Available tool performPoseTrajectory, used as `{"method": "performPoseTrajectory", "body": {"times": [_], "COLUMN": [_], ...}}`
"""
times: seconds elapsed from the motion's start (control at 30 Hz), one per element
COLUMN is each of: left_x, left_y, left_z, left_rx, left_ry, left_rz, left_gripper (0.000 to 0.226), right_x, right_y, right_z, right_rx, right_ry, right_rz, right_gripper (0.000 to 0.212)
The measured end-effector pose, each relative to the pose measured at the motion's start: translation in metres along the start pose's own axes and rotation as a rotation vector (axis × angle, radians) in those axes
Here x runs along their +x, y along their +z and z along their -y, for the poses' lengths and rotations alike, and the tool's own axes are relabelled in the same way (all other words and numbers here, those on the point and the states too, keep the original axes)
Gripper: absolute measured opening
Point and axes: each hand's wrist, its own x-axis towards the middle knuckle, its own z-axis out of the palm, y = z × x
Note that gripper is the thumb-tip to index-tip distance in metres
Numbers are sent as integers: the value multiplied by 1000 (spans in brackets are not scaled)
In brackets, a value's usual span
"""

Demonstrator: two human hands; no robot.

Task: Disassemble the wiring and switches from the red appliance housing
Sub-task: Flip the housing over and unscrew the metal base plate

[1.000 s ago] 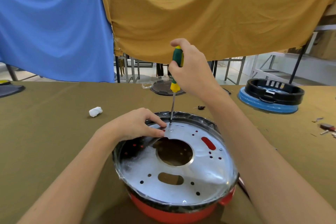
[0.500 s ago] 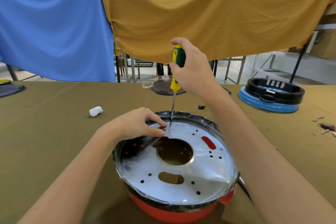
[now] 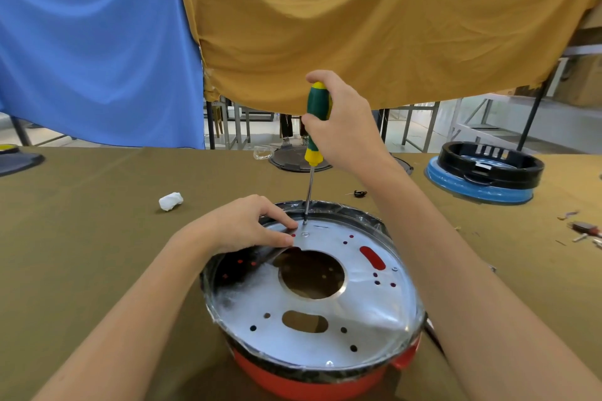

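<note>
The red appliance housing (image 3: 293, 378) stands upside down near the table's front edge, topped by a round silver plate (image 3: 312, 332) with a large centre hole and several small holes. My right hand (image 3: 342, 127) grips a green and yellow screwdriver (image 3: 315, 127) held upright, its tip on a screw at the plate's far edge. My left hand (image 3: 241, 225) rests on the plate's far left rim, fingers pinching a lifted flap of plastic film beside the screw. No wiring or switches are visible.
A white crumpled wad (image 3: 170, 200) lies on the olive table cloth (image 3: 81, 238) to the left. A black and blue housing (image 3: 485, 172) stands at the back right. Small loose parts (image 3: 583, 229) lie at the right edge, a dark disc (image 3: 293, 161) at the back.
The right hand with the screwdriver has shifted very slightly upward; the tip stays at the same screw. The left hand has not moved.
</note>
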Motion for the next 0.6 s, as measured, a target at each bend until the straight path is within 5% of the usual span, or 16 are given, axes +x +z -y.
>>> {"method": "performPoseTrajectory", "body": {"times": [0.6], "left_x": [-2], "left_y": [-1], "left_z": [-2], "left_rx": [-3], "left_ry": [-10], "left_rz": [-6], "left_gripper": [23], "right_x": [-5], "right_y": [9], "right_z": [4], "right_rx": [57], "right_ry": [2], "right_rz": [27], "right_gripper": [51]}}
